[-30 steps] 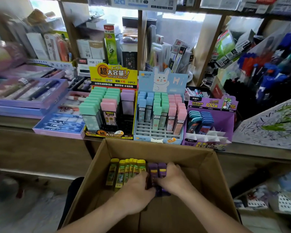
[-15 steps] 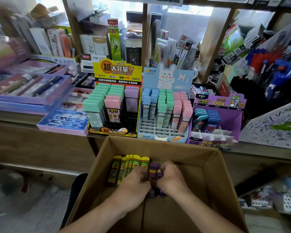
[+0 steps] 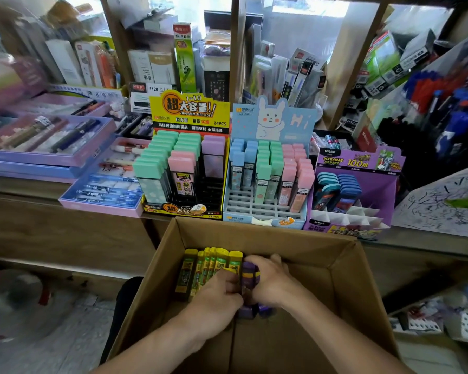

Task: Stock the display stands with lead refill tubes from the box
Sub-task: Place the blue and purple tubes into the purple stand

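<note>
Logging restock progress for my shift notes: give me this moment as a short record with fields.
container: cardboard box, open
contents: yellow-capped tubes in a row; purple tubes beside them
left hand: grips the purple tubes
right hand: grips the purple tubes
stands: yellow stand, blue rabbit stand, purple stand, each with some empty slots

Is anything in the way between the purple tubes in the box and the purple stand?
Only the far wall of the box: the tubes must lift over it. Past that, the stand has empty front slots.
</note>
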The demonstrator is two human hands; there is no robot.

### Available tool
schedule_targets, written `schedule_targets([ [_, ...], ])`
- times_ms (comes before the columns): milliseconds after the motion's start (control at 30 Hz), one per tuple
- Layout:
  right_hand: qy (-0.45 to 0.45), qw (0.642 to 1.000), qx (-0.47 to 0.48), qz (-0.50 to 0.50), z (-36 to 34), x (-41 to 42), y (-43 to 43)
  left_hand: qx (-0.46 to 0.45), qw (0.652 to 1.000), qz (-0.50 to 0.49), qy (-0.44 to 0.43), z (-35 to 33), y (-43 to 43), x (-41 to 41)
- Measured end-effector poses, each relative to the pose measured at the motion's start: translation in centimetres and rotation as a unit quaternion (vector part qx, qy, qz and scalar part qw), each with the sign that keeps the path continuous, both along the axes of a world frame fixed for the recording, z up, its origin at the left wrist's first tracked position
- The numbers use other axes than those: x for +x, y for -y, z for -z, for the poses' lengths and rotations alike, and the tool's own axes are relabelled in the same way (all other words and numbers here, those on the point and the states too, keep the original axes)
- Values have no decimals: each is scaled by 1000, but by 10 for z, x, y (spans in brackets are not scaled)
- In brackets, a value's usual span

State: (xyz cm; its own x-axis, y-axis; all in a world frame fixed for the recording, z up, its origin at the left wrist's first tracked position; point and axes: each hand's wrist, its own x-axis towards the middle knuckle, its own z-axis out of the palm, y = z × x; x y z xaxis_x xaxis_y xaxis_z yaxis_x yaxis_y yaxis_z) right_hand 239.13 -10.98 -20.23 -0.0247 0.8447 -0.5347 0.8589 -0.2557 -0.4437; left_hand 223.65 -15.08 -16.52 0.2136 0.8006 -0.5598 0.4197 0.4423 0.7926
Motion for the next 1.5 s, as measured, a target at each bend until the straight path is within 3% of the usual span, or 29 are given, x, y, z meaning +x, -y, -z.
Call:
schedule_targets([
  [400,52,998,-12,-46,-8,2,13,-40,998,0,38,0,6,8],
  [667,-56,988,61,132,9,12,24,-47,998,-8,49,3,12,15],
  [933,-135,956,52,256,14,15,21,-74,995,35,66,4,12,12],
  [1100,-177,938,54,292,13,14,25,-86,986,-93,110,11,11,12],
  [1500,-230,923,3,309,-2,5,32,-117,958,-171,199,8,11,19],
])
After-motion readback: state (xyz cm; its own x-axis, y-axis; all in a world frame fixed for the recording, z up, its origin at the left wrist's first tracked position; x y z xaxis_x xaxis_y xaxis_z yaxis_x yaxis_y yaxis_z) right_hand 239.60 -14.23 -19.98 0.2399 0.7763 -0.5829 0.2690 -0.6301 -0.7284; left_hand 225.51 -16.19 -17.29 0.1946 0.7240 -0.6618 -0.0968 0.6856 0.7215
